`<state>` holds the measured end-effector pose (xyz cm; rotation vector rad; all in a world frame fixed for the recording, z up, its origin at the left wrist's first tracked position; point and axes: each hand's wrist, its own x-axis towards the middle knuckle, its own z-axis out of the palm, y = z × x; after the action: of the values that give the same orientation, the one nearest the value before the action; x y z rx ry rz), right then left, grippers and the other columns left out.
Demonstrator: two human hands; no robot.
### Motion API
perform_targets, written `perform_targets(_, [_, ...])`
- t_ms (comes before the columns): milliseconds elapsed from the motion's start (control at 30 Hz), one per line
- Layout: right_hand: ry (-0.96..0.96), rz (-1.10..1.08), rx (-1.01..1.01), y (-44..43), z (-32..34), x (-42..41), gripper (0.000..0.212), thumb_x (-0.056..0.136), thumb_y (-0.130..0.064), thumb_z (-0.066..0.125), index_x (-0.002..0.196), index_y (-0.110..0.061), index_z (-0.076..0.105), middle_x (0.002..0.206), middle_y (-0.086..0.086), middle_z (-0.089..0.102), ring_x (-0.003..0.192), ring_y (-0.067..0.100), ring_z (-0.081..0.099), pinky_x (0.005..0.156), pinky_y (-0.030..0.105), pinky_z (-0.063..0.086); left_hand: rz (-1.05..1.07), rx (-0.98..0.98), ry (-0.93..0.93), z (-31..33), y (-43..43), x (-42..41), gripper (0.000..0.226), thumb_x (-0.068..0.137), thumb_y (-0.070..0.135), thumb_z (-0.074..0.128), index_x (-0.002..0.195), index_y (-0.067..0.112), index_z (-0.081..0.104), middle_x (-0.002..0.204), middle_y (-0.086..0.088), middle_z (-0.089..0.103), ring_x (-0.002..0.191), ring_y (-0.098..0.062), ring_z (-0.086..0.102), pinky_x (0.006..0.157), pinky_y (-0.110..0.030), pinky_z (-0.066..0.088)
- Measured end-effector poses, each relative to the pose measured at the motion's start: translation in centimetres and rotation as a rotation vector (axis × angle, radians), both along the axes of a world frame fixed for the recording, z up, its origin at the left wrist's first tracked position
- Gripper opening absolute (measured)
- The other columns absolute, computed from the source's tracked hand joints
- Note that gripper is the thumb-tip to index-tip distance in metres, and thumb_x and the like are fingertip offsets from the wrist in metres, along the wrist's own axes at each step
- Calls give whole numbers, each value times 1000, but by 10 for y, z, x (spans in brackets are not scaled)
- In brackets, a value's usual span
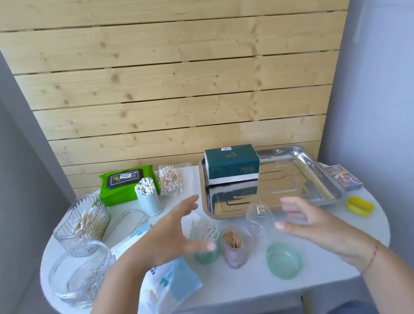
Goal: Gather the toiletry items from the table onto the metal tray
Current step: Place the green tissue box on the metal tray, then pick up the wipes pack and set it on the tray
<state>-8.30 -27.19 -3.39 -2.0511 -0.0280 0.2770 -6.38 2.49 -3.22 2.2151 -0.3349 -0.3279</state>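
Head view: left hand and right hand released, grasping nothing.
Both hover lower centre over surface; box sits on tray, right of centre.

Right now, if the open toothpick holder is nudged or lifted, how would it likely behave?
The toothpick holder looks taller than wide, so a sideways nudge would probably tip it. Its top is open with toothpicks poking out, so tilting would likely spill them. It seems small, probably light.

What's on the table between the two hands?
Head view: between left hand and right hand stand a green cup, a toothpick jar and a clear lid.
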Motion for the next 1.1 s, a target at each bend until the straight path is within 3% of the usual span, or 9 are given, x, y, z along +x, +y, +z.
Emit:
perform_targets(100, [52,82,-34,-1,-5,-14,89,68,-51,75,141,-26,31,144,-4,38,133,5,35,107,24,29,-16,150,-15,-13,-3,-10,116,58,44,85,149,34,15,145,14,37,135,-5,34,102,-19,28])
perform_targets(233, [53,143,-131,2,-13,-22,111,53,-58,76,145,-28,22,150,-4,32,137,3,28,106,20,24,22,261,-102,-20,-12,-13,111,66,34,83,151,29,12,150,5,34,136,-14,33,104,-23,29])
perform_targets(500, [-53,-10,-354,16,-13,-34,91,71,-37,77,144,-22,24,150,-1,30,140,14,27,113,30,26,154,462,-189,-23,0,-22,108,68,54,74,151,24,12,156,0,23,144,-22,21,117,-37,20])
perform_targets(600, [-299,-239,-429,33,4,-55,47,77,-30,71,116,-21,48,121,0,52,115,19,52,97,34,42,264,439,-157,-22,23,-22,97,75,59,65,150,23,16,156,-1,23,143,-24,23,115,-40,22])
perform_targets(667, [-330,-311,-199,64,12,-74,22,78,-21,69,95,-19,55,96,-1,60,84,16,61,78,33,50,340,403,-126,-24,36,-18,80,85,52,57,149,20,21,154,-4,27,139,-27,29,113,-40,26])
perform_targets(733, [-68,-251,247,105,7,-88,14,79,-12,67,91,-12,59,84,5,63,67,17,61,66,32,55,398,404,-105,-26,43,-12,59,95,39,45,147,16,29,152,-9,32,138,-29,32,110,-38,28])
perform_targets(800, [297,-165,598,144,-9,-95,6,84,-3,61,90,-5,59,82,12,61,69,21,63,69,31,56,448,420,-98,-29,47,-5,44,98,27,37,138,10,41,143,-16,43,131,-31,40,100,-36,34])
perform_targets(933, [547,-156,747,185,-44,-85,9,84,-7,59,91,-3,64,84,18,62,80,28,65,74,29,55,503,464,-100,-37,49,7,33,96,22,34,113,4,56,119,-18,58,107,-32,53,77,-34,38])
perform_targets(1100, [557,-223,805,198,-53,-68,11,91,-5,50,93,-1,60,80,19,68,71,28,68,69,35,59,546,479,-95,-44,47,14,33,95,21,34,114,3,53,121,-18,58,111,-34,52,79,-35,38])
